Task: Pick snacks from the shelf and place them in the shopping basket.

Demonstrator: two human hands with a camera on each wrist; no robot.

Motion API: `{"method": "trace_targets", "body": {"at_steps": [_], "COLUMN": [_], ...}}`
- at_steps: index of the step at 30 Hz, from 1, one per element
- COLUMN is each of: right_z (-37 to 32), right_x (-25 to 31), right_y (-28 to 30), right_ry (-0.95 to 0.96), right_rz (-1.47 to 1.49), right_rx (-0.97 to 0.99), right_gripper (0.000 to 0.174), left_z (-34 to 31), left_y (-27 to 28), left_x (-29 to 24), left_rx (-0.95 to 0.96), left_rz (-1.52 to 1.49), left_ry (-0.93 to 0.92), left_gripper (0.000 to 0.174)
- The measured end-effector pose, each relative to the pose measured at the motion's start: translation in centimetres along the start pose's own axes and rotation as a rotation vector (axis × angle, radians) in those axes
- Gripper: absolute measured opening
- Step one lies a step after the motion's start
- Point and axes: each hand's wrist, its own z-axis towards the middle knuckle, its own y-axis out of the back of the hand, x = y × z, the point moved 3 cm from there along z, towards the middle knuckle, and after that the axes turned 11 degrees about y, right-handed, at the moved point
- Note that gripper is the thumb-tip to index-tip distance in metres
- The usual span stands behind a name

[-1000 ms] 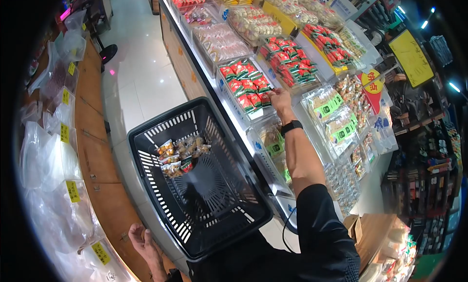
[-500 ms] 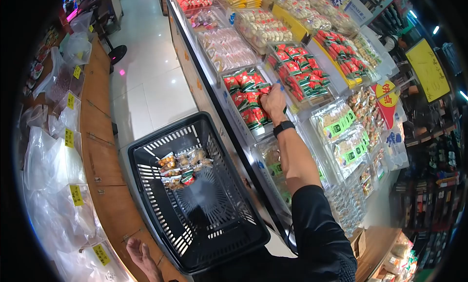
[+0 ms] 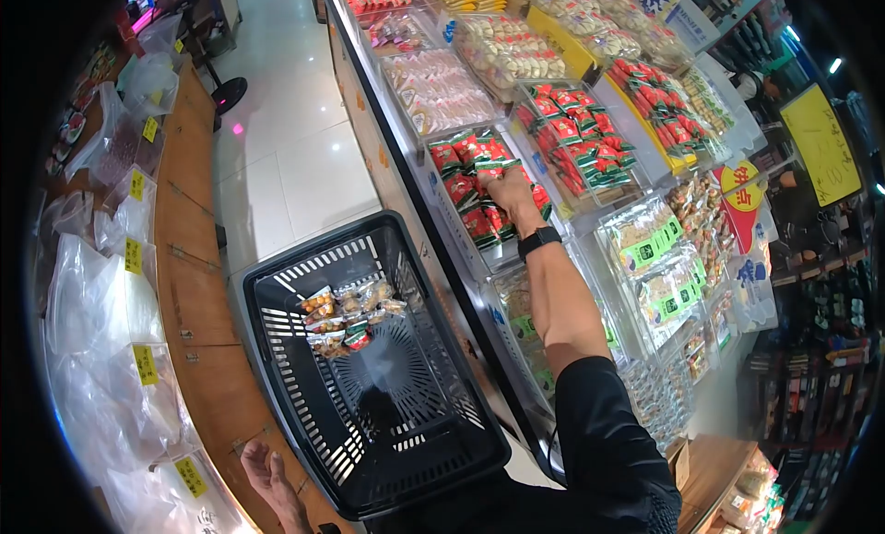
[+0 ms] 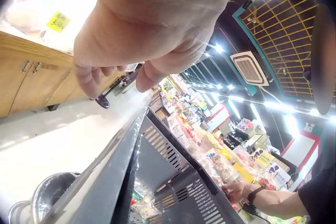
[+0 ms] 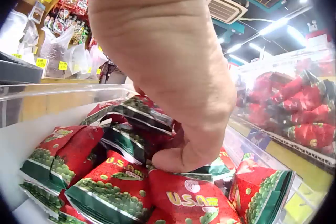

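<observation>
My right hand (image 3: pixel 509 197) reaches into a clear bin (image 3: pixel 473 260) of red and green snack packets (image 5: pixel 110 184) with green peas printed on them. Its thumb and fingers curl down among the packets and grip a packet (image 5: pixel 144 116); the fingertips are partly hidden. My left hand (image 3: pixel 267 469) hangs loosely curled with nothing in it, near the left side of a black shopping basket (image 3: pixel 277 373). Inside the basket, several small clear snack packets (image 3: pixel 324 324) lie together toward the far left, with one red and green packet (image 3: pixel 357 338) beside them.
More bins stand along the display, including one of red packets (image 3: pixel 581 128) and one of green-labelled bags (image 3: pixel 650 248). Wooden cabinets (image 3: pixel 198 285) topped with clear plastic bags (image 3: pixel 101 303) line the left side. A tiled aisle (image 3: pixel 277 147) runs between.
My right hand has moved from the bin's right edge inward over the packets, its fingers now down among them. The left hand stays by the basket.
</observation>
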Motion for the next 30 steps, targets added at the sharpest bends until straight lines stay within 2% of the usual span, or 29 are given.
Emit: {"method": "trace_targets", "body": {"at_steps": [3, 6, 9, 13, 19, 22, 25, 28, 29, 30], "right_z": [0.6, 0.5, 1.4, 2.2, 3.1, 2.6, 0.4, -0.1, -0.3, -0.8], "right_x": [0.7, 1.1, -0.6, -2.5, -4.2, -4.4, -1.5, -0.8, 0.2, 0.8], "right_y": [0.1, -0.1, -1.5, -2.3, -2.9, -2.5, -0.1, 2.0, 2.8, 3.4], "right_ry": [-0.055, -0.111, -0.090, -0.164, -0.136, -0.159, -0.246, -0.288, -0.195, -0.201], "right_rz": [-0.042, -0.077, -0.002, 0.338, 0.312, 0.477, 0.594, 0.744, 0.888, 0.998], "right_rx": [0.015, 0.028, -0.070, -0.071, -0.099, -0.124, -0.149, -0.069, 0.082, 0.028], "right_gripper": [0.047, 0.045, 0.040, 0.034, 0.037, 0.036, 0.032, 0.025, 0.019, 0.019], "left_z": [-0.2, -0.6, -0.9, -1.2, -1.4, -1.6, -2.1, -1.3, -1.5, -1.9], "left_y": [-0.2, -0.4, -0.3, 0.1, 0.0, -0.5, -0.7, -1.0, -1.0, -1.1], "left_x": [-0.3, -0.5, -0.3, 0.2, 0.2, -0.7, -2.0, -2.9, -3.5, -4.0], "left_rx": [-0.011, -0.039, -0.045, -0.044, -0.050, -0.059, -0.058, -0.061, -0.075, -0.054], "left_rz": [-0.001, -0.008, -0.023, -0.033, -0.044, -0.050, -0.044, -0.033, -0.024, -0.052], "left_ry": [0.009, 0.018, 0.011, 0.013, 0.012, -0.006, 0.002, -0.083, -0.119, -0.123], "left_gripper": [0.039, 0.040, 0.041, 0.040, 0.039, 0.038, 0.037, 0.038, 0.038, 0.039]}}
